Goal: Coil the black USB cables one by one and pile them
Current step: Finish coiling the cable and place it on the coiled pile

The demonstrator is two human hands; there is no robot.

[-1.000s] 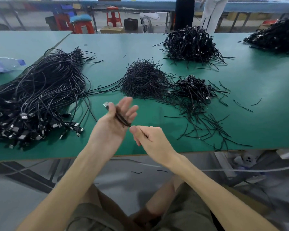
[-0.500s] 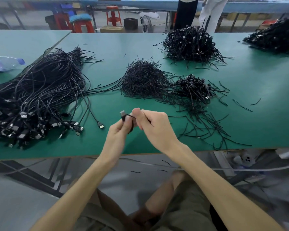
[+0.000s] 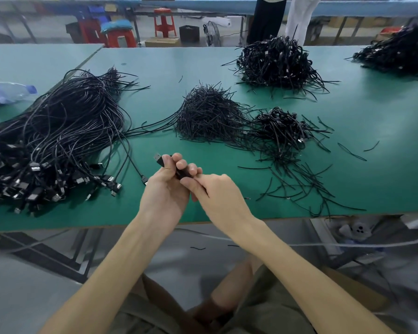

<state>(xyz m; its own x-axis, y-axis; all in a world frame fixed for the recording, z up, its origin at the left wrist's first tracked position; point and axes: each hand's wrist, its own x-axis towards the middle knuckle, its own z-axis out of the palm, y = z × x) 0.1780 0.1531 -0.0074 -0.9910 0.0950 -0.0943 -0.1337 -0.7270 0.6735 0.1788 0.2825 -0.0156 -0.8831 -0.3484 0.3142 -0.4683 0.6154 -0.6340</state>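
Gripping the coiled cable (image 3: 180, 174), the left hand (image 3: 165, 192) aims its plug (image 3: 157, 157) up-left while the right hand (image 3: 217, 196) pinches the opposite end.

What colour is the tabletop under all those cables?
The tabletop is green, seen in the head view.

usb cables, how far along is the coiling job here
Partly done. Two piles of finished coils sit on the green table: a small pile nearby and a larger pile farther back. In hand: the left hand grips one bundled cable, plug sticking out, while the right hand pinches at it. Left: the big heap of loose cables, seemingly most of the work.
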